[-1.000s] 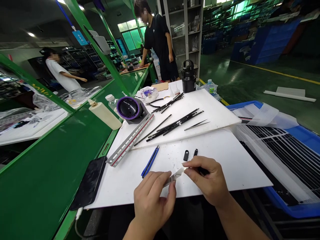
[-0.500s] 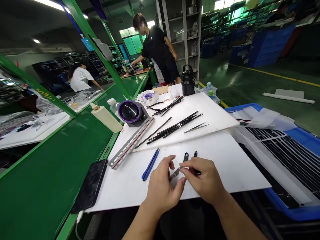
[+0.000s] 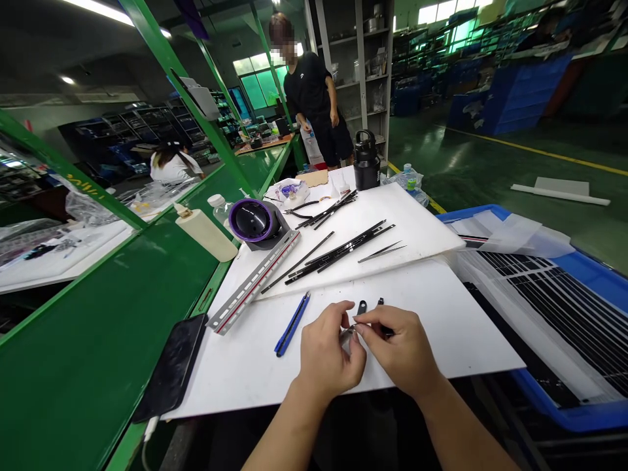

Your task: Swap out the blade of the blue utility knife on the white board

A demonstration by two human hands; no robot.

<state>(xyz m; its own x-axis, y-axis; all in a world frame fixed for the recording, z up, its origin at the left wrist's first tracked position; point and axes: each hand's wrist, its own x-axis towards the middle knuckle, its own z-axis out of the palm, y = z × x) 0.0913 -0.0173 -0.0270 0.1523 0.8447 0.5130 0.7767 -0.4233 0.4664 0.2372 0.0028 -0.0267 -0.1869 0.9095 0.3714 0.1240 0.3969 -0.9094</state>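
Over the near part of the white board, my left hand (image 3: 326,356) curls its thumb and fingers around a small, thin, shiny strip (image 3: 348,331). The fingertips of my right hand (image 3: 405,350) are pinched at the strip's far end, close to the left fingers. Most of the strip is hidden, so its exact kind is unclear. Just beyond the hands lies a dark flat piece with a hole at its end (image 3: 362,306). A second dark piece (image 3: 381,301) sticks out from behind my right hand. To the left rests a blue utility knife (image 3: 293,325).
Black strips (image 3: 338,255) and tweezers (image 3: 381,252) lie on a raised white sheet. Left are a slotted metal bar (image 3: 255,284), a purple-rimmed round device (image 3: 251,220) and a phone (image 3: 171,366). A blue bin (image 3: 554,418) holds strips at right. A co-worker (image 3: 314,98) stands behind.
My left hand has moved closer to the right, its fingers closing further around the strip. The co-worker behind has straightened up and drawn an arm back from the far bench.
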